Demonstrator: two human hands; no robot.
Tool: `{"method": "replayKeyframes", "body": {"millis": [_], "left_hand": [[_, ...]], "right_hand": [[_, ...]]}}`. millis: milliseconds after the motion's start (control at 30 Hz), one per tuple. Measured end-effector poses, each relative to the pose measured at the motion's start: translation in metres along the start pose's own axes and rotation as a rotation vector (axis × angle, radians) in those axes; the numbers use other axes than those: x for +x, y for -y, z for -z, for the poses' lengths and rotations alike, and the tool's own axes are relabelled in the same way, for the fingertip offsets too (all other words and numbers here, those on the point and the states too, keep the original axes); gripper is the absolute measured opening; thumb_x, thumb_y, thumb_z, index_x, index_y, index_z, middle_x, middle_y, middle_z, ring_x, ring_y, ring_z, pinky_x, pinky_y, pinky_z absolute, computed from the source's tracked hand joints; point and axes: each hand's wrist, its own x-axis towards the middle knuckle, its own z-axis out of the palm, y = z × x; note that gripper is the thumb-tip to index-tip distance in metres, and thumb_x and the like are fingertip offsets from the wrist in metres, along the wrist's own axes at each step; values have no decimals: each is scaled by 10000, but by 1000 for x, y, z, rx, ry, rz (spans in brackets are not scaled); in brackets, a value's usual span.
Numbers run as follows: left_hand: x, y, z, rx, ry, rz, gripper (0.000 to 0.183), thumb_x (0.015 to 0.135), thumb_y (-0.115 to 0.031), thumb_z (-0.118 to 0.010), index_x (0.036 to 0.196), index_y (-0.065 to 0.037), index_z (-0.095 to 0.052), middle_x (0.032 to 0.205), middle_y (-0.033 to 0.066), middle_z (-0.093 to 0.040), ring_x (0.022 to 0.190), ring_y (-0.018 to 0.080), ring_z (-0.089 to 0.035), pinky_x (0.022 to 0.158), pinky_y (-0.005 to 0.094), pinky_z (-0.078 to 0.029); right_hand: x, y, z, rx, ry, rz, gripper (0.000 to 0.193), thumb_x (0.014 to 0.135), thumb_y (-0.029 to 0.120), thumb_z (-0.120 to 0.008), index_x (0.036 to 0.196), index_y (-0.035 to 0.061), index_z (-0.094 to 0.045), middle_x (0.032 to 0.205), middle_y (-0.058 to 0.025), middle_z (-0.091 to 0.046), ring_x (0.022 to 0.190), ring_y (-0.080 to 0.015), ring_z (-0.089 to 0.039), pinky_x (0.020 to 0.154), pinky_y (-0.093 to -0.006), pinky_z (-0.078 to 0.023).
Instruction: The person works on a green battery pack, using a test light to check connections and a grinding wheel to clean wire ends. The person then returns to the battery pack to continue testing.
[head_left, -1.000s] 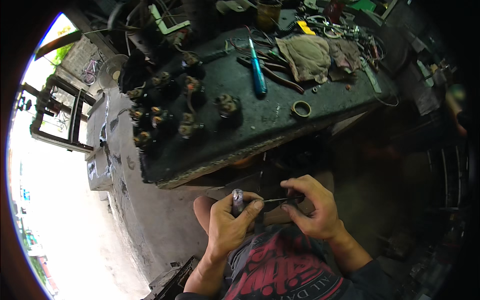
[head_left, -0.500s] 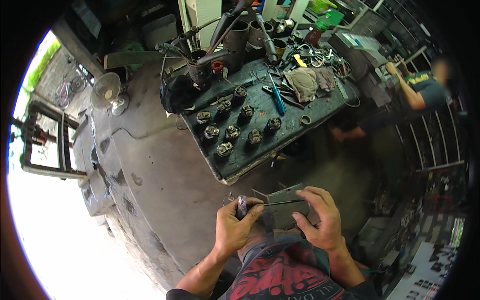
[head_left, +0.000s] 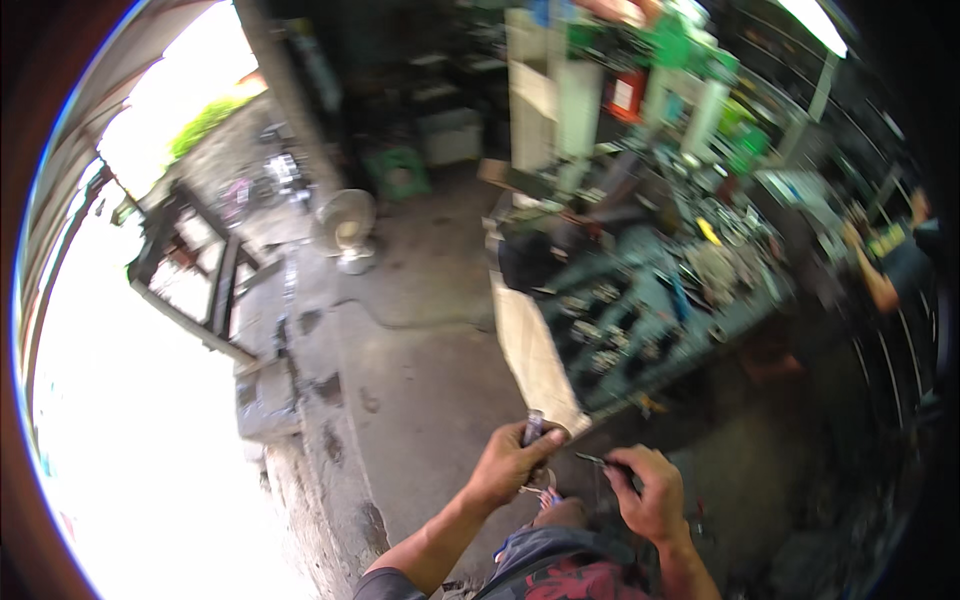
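Observation:
My left hand (head_left: 510,467) is closed round a small cylindrical part (head_left: 534,428) with a shiny metallic end, which stands up past the thumb. To its right, my right hand (head_left: 652,492) pinches a thin dark rod-like tool (head_left: 592,459); its tip points at the left hand across a gap. What sort of tool it is cannot be made out. Both hands are in front of the near edge of a dark green workbench (head_left: 640,388). Several black cylindrical parts with metal tops (head_left: 605,360) stand on that bench, smeared by motion.
A blue-handled screwdriver (head_left: 680,297) and a crumpled rag (head_left: 722,270) lie on the bench, with tools and wires behind. A standing fan (head_left: 345,225) is on the concrete floor to the left, a cable (head_left: 400,325) near it. Another person (head_left: 895,265) works at the far right.
The view has swung, so the bench now lies further right and the image is blurred. The rod's tip has come away from the cylindrical part; earlier the rod bridged the two hands.

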Motion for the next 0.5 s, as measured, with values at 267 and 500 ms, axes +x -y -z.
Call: {"method": "replayKeyframes", "body": {"millis": [267, 500], "left_hand": [[-100, -33, 116, 371, -194, -59, 325, 942, -331, -734, 1002, -12, -724, 745, -21, -628, 645, 55, -534, 583, 259, -441], [-102, -78, 300, 390, -234, -89, 382, 909, -388, -737, 955, -9, -730, 788, 36, -694, 729, 90, -591, 675, 321, -488]], "right_hand": [[7, 76, -137, 426, 219, -273, 156, 883, 76, -703, 1013, -9, -712, 848, -120, -705, 744, -215, -678, 686, -314, -526], [95, 168, -273, 262, 312, -142, 152, 952, 91, -625, 1056, 8, -698, 880, -97, -693, 861, -154, -630, 768, -293, -505]]}}
